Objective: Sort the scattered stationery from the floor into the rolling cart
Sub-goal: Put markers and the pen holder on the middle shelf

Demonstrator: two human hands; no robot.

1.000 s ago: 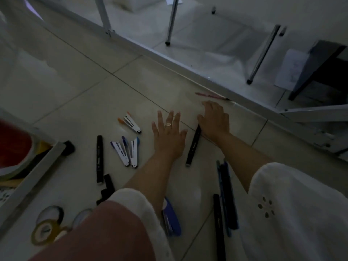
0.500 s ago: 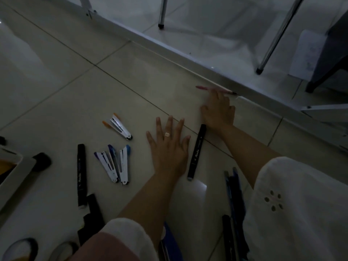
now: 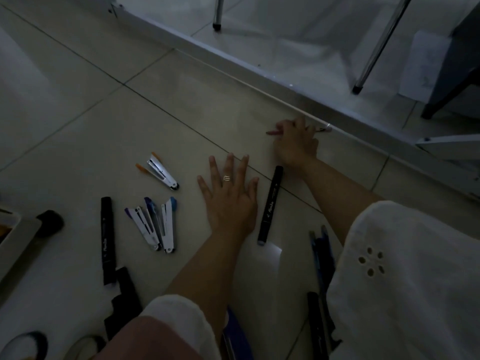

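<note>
My right hand reaches far forward to the glass wall's base and closes its fingers around a thin red pen lying there. My left hand rests flat on the tile floor with fingers spread, a ring on one finger, holding nothing. Between the hands lies a black marker. Left of the left hand lie an orange-tipped stapler, a cluster of three small blue and purple staplers and another black marker. The cart's tray corner shows at the left edge.
A metal floor rail with glass above runs diagonally across the top; chair legs stand behind it. Dark pens lie by my right sleeve, a blue object under my left arm, tape rolls at bottom left, a black object nearby.
My right hand slid forward from beside the black marker to the red pen at the rail and curled its fingers onto it. The left hand stayed flat. The view tilted forward.
</note>
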